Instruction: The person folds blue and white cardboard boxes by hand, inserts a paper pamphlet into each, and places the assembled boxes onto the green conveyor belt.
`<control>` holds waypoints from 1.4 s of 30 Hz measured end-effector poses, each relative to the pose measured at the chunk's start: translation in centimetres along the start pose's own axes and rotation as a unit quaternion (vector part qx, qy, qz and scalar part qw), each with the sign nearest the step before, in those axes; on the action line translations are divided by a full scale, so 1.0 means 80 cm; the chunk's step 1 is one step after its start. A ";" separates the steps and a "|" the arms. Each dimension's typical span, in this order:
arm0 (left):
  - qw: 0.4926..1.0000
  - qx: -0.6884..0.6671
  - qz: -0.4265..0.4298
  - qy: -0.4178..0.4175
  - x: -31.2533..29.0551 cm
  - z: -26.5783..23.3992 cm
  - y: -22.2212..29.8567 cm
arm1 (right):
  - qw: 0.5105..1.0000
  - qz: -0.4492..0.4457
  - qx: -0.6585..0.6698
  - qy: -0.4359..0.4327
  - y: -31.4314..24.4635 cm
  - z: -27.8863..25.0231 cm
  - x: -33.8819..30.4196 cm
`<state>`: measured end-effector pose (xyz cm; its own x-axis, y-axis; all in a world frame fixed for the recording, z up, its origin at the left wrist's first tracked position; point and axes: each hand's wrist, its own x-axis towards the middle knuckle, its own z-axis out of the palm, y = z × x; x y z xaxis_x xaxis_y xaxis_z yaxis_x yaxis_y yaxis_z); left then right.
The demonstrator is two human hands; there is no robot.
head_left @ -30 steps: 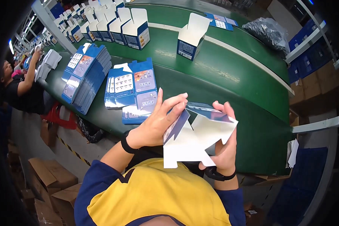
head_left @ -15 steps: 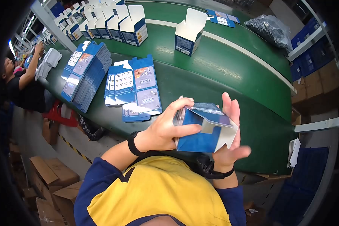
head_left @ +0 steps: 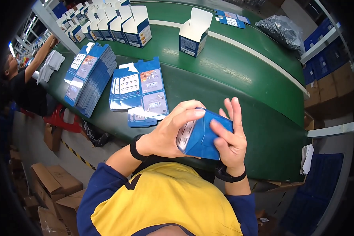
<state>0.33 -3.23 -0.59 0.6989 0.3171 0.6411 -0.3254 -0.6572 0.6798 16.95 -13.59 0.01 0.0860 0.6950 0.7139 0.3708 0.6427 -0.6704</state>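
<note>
Blue carton point(head_left: 202, 135): held just above the near edge of the green conveyor belt point(head_left: 240, 90), close to the chest, between both hands; a printed side panel is turned toward the left hand.
Left hand point(head_left: 167, 131): wrapped around the carton's left side, thumb and fingers closed on it, with the forefinger laid over its top edge.
Right hand point(head_left: 230, 137): pressed against the carton's right face; some fingers are laid flat on the blue panel, others are raised and spread above it.
Wrists: a black band is worn on each.
Small stack of flat blanks point(head_left: 139, 92): laid on the belt just beyond the left hand, printed faces up, fanned slightly.
Taller stack of flat blanks point(head_left: 90, 74): set further left on the belt, near its edge.
Open erected box point(head_left: 193, 33): stood alone further up the belt, lid flap raised.
Row of erected boxes point(head_left: 118, 23): lined up at the far left of the belt, flaps raised.
Black plastic bag point(head_left: 283, 29): seen at the far right.
Another person point(head_left: 25, 80): seated at far left, one arm raised.
</note>
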 end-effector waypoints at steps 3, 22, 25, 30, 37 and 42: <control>0.998 0.054 0.034 -0.029 0.003 -0.005 0.000 | 0.984 0.166 0.027 0.058 -0.001 0.008 -0.005; 0.999 0.044 0.005 -0.025 0.007 0.019 0.005 | 0.952 0.245 0.153 0.098 -0.020 -0.002 -0.004; 0.998 -0.007 -0.025 -0.065 0.008 0.016 0.005 | 0.953 0.243 0.137 0.118 -0.017 0.001 -0.001; 0.955 0.150 0.233 -0.103 0.025 -0.017 -0.006 | 0.908 0.317 0.248 0.119 0.008 -0.018 -0.003; 0.822 0.540 -0.009 -0.182 0.009 -0.104 -0.037 | 0.788 0.460 0.407 -0.038 0.094 -0.038 0.043; 0.782 0.458 -0.421 0.018 -0.077 -0.169 -0.082 | 0.959 0.259 0.077 0.089 0.261 -0.017 0.132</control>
<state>-10.49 8.35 -4.18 0.3958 0.9100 0.1234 0.8461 -0.4136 0.3361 26.84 6.73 -6.15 0.3834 0.8763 0.2917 0.0969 0.2759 -0.9563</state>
